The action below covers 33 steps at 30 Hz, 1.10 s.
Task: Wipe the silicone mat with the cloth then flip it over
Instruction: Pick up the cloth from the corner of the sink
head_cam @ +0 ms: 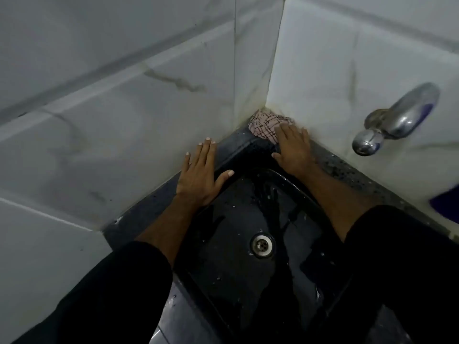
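Tiled walls (124, 108) are seen meeting at the far corner, above a dark speckled worktop (154, 207). A black sink (236, 256) is set into it, wet, with the drain (262, 245) near centre. A chrome tap (397, 117) is mounted on the right wall.

No silicone mat can be made out; whether it is out of view or lost against the dark surfaces cannot be told.

Left hand (201, 175) is laid flat, fingers straight and spread, on the worktop edge at the left wall; nothing is held. Right hand (293, 147) is pressed flat on the checked pink cloth (263, 124), which is bunched into the far corner.

Progress, judged: cloth is in hand, but mat wiping cannot be confirmed as started. The flip is not done. Both steps are taken as outstanding.
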{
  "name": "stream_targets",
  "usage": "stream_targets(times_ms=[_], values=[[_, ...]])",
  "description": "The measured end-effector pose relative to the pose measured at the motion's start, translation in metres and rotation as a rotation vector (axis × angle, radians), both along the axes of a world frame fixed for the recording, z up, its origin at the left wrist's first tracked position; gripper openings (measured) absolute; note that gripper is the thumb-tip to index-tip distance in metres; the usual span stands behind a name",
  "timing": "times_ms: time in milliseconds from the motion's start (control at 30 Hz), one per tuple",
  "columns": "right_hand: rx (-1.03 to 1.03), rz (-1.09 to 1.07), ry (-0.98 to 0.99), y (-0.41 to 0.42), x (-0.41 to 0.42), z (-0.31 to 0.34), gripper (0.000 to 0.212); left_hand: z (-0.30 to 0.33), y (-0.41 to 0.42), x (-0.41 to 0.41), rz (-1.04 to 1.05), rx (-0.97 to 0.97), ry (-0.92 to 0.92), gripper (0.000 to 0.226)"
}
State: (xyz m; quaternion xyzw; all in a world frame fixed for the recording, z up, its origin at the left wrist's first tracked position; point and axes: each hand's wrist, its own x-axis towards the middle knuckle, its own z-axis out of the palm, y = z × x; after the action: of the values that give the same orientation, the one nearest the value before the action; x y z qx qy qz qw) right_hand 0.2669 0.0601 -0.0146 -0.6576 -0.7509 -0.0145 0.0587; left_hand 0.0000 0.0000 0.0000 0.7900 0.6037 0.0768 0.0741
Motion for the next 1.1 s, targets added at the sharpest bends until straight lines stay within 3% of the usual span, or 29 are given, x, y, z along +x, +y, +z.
stream_targets(times_ms=[233,367,567,667,767,867,967,1100], values=[[-0.008,0.058,-0.094,0.044,-0.001,-0.025,0.072,-0.02,0.024,0.003,0.003,0.042,0.03,0.09],[0.067,0.074,-0.059,0.057,0.003,-0.031,0.049,-0.026,0.025,0.006,-0.007,0.027,0.034,0.089],[0.148,0.043,0.076,0.055,0.0,-0.016,0.036,-0.024,0.018,0.007,0.013,0.025,-0.059,0.088],[0.238,0.005,0.279,0.034,-0.008,0.003,0.035,-0.015,0.01,0.015,0.04,0.012,-0.241,0.084],[0.232,0.042,0.621,-0.007,-0.019,0.027,0.028,-0.002,0.002,0.026,0.056,-0.044,-0.478,0.082],[0.094,0.004,0.868,-0.063,-0.031,0.052,0.023,0.024,-0.018,0.04,0.023,-0.231,-0.701,0.08],[-0.115,-0.079,1.115,-0.108,-0.035,0.074,0.022,0.046,-0.036,0.048,-0.004,-0.418,-0.968,0.057],[-0.285,-0.24,1.4,-0.16,-0.029,0.099,0.019,0.055,-0.065,0.053,-0.01,-0.684,-1.193,0.053]])
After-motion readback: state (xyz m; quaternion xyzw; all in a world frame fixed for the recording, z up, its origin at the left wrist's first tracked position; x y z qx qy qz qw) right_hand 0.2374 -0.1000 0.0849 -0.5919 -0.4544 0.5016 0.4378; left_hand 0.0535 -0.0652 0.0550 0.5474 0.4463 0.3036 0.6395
